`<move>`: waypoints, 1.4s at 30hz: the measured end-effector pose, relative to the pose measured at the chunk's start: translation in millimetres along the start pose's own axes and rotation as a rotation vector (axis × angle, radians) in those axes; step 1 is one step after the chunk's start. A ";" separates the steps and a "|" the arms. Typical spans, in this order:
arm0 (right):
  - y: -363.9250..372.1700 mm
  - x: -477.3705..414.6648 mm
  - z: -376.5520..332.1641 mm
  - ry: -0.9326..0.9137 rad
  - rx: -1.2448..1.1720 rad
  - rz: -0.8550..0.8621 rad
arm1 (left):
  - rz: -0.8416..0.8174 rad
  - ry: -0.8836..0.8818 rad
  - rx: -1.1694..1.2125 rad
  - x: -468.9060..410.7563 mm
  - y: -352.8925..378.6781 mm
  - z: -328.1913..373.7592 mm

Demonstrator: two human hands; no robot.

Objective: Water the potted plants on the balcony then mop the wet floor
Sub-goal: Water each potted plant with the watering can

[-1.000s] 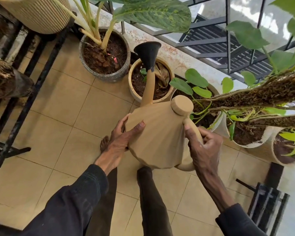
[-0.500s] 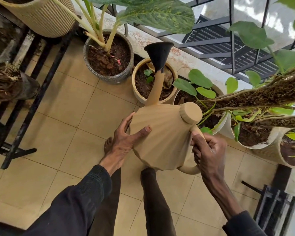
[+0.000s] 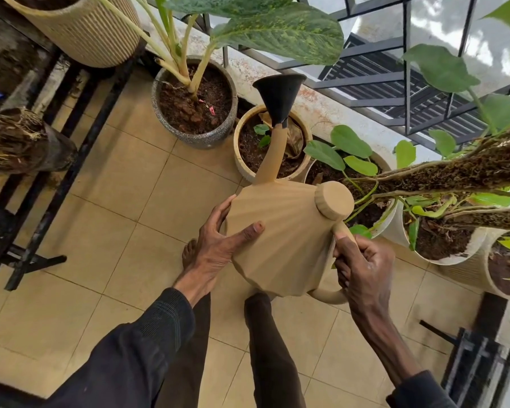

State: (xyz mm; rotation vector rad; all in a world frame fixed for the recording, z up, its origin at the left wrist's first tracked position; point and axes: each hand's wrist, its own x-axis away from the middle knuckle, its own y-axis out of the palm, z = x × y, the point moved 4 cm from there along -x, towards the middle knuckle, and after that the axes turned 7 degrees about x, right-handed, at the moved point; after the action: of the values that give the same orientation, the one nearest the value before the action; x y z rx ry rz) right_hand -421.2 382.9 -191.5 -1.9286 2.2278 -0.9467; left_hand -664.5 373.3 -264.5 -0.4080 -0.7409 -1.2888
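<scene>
Holding a tan ribbed watering can [image 3: 280,237] in mid-air above the tiled floor [image 3: 100,231], close to the floor's railing edge. Left hand [image 3: 218,245] spread flat against the can's left flank, thumb across the ribbed front, fingers straight along the side. Right hand [image 3: 365,266] wrapped round the curved handle [image 3: 330,295] at the can's rear, fingers curled tight. Tilted forward, with the spout [image 3: 273,154] reaching over a tan pot [image 3: 242,160] and the black rose [image 3: 278,92] above that pot's far rim. Round cap [image 3: 334,200] in place on top of the can. Just left of the tan pot, a grey speckled pot [image 3: 195,139] of dark soil with a broad-leaved plant. To the right, white pots [image 3: 395,225] with trailing green vines, along the same edge. Black slatted rack [image 3: 71,142] by the floor's left edge, a ribbed cream planter [image 3: 86,33] at the far left corner. One bare foot [image 3: 189,251] on the tiles beneath the left hand.
</scene>
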 end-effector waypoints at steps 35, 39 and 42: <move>111.9 -38.8 -139.8 0.003 0.343 -0.106 | 0.110 -0.266 0.129 -22.0 -111.7 59.2; 128.7 -56.0 -168.9 0.008 0.441 -0.146 | 0.120 -0.345 0.204 -25.9 -121.5 72.3; 135.7 -63.9 -186.2 0.002 0.485 -0.172 | 0.122 -0.386 0.223 -25.2 -127.5 79.2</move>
State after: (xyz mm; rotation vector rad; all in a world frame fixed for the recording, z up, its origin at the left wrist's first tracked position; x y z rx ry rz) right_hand -603.9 522.6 -126.2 -1.8950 1.6411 -1.3560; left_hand -810.3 410.8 -242.0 -0.5189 -1.1551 -1.0093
